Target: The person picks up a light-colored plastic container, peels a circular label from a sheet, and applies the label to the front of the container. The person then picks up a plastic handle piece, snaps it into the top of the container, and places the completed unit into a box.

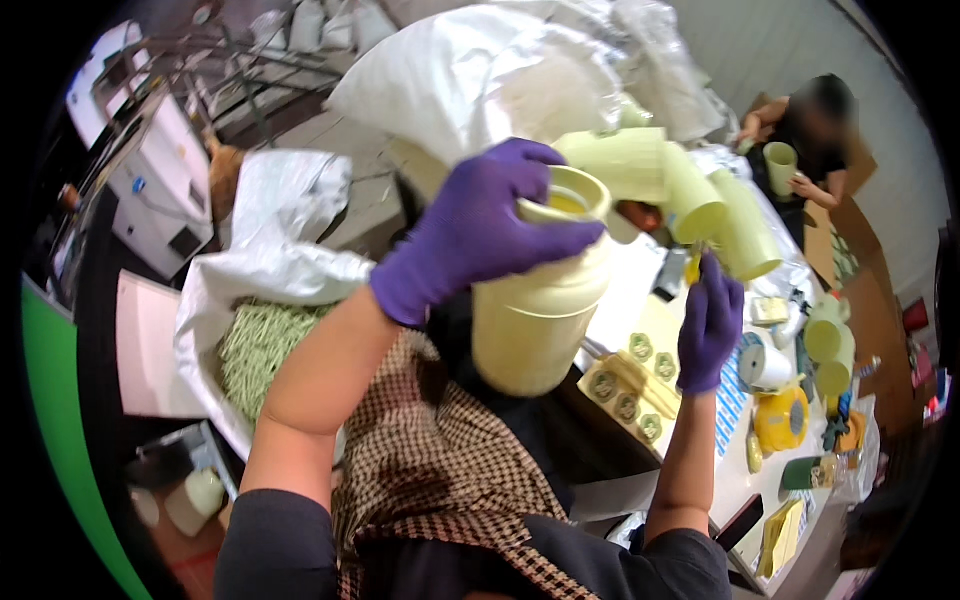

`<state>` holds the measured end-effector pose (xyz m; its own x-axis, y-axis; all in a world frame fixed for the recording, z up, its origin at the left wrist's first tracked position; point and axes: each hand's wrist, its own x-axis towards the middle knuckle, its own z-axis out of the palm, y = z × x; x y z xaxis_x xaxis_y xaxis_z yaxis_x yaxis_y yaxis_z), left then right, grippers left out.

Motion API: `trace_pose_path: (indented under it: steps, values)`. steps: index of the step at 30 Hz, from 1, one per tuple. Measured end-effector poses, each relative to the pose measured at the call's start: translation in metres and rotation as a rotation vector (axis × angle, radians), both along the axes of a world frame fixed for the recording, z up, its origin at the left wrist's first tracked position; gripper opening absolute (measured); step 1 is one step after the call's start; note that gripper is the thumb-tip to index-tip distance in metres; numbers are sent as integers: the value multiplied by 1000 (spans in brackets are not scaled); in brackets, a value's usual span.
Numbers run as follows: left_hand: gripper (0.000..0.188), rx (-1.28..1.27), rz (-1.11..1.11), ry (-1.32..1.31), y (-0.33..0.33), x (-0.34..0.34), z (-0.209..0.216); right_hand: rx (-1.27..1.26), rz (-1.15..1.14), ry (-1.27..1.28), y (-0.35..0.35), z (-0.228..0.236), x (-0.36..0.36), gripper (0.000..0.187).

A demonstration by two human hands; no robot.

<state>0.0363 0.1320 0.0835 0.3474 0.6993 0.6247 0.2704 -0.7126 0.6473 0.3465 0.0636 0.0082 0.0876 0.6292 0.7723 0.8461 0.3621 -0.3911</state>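
Note:
My left hand (480, 225), in a purple glove, grips a pale yellow plastic container (540, 335) by its neck, the thumb and fingers on either side of the round open rim. The container hangs upright in front of my checked apron (420, 430). My right hand (712, 330), also gloved in purple, is raised over the table to the right, apart from the container. Its fingers are closed around something small with a yellowish part at the fingertips, too small to name. Several pale yellow containers (625, 165) lie on their sides just beyond it.
On my left, an open white sack (205, 300) holds pale green strips (265, 350). Large white bags (440, 85) stand at the back. The right-hand table carries a yellow roll (780, 420), a white roll (765, 367) and a dark phone (740, 522). Another person (825, 150) holds a similar container.

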Motion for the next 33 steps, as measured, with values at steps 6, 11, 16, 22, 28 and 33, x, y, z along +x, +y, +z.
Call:
trace_pose_path:
  steps: [6,11,16,22,28,33]
  values:
    - [32,-836,127,207,-59,-100,-142,-124,435,-237,-111,-55,-128,48]
    - [37,-1081,170,-213,-111,-131,-165,-234,616,-307,-130,-68,-181,50]
    - [35,-1068,204,-197,-110,-138,-168,-196,575,-439,-128,-74,-197,50]
    - [37,-1033,161,-328,-106,-138,-182,-202,549,-484,-125,-73,-205,48]
    - [40,-1052,102,-414,-105,-140,-189,-207,550,-486,-122,-73,-203,48]
    - [39,-1128,106,-360,-99,-139,-193,-251,580,-479,-122,-68,-206,48]
